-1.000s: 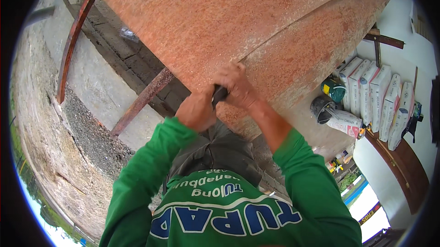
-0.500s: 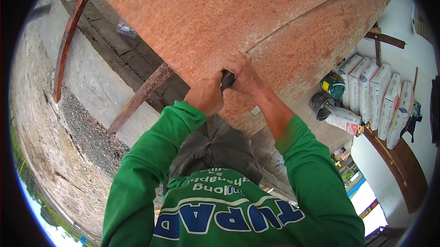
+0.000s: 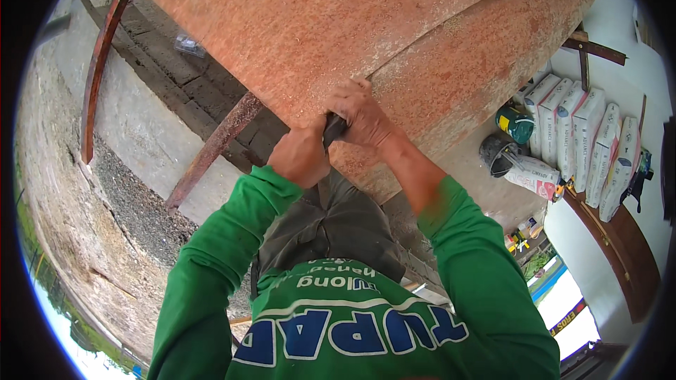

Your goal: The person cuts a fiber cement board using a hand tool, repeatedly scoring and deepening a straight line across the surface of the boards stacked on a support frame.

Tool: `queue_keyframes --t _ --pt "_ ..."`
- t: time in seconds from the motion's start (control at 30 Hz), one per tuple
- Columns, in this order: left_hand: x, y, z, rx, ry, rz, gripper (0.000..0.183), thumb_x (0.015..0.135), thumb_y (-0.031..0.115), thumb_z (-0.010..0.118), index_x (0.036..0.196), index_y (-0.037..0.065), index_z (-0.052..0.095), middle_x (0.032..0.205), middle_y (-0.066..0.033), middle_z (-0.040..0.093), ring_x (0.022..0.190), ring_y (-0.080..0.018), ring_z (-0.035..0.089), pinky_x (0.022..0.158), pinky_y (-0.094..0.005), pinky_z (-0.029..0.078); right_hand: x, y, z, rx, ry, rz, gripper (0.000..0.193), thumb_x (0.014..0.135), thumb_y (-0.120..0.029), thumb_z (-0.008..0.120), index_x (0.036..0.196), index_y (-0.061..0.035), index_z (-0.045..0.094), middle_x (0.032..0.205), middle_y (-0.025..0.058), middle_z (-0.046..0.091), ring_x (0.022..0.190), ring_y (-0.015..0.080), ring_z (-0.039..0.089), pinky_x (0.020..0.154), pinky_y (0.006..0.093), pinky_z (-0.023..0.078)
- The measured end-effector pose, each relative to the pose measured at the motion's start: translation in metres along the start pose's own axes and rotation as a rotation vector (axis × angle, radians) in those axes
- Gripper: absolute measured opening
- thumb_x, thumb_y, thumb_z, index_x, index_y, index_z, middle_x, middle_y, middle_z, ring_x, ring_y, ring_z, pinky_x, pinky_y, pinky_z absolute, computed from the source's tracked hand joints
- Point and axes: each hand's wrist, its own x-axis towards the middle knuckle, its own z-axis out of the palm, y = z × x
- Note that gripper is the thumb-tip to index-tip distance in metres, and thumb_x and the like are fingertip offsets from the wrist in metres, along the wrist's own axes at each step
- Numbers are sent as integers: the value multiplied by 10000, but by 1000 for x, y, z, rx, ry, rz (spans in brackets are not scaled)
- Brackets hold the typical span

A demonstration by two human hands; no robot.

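Note:
Both my hands are closed around a dark-handled hand tool [image 3: 334, 128] at the near end of a large reddish-brown board [image 3: 296, 42]. My left hand [image 3: 301, 157] grips its near end, at the board's edge. Just ahead and to the right, my right hand [image 3: 360, 114] wraps over the far part, its fingers low against the board. The tool's working end is hidden under my hands. From beside my right hand a long cut line [image 3: 451, 21] curves away to the far right. Pale sawdust speckles the board along it.
At the right, several upright white sacks [image 3: 586, 137] lean together by a dark bucket [image 3: 497, 154] and a green container [image 3: 515, 124]. Reddish wooden bars [image 3: 215, 149] jut out at the left, above a concrete ledge [image 3: 151, 123] and gravel [image 3: 137, 183].
Both hands and the tool have shifted slightly left and nearer to me, still gripping. The board and surroundings look the same apart from a small camera shift.

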Motion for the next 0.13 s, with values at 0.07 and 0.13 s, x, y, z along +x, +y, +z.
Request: queue_keyframes --t 0.07,0.13 --pt "-14 0 -5 -29 3 15 456 683 41 566 1131 17 483 695 -282 569 689 -460 564 624 -520 443 -5 -10 5 -12 -6 -2 205 582 -287 692 697 -191 551 759 -32 542 849 207 534 818 410 330" --pt "-26 6 -11 -59 12 44 463 677 29 566 1133 17 488 716 -290 577 697 -462 569 641 -518 446 -9 -19 3 -39 -7 -7 203 589 -289 688 692 -191 543 756 -38 540 847 205 534 828 415 325"
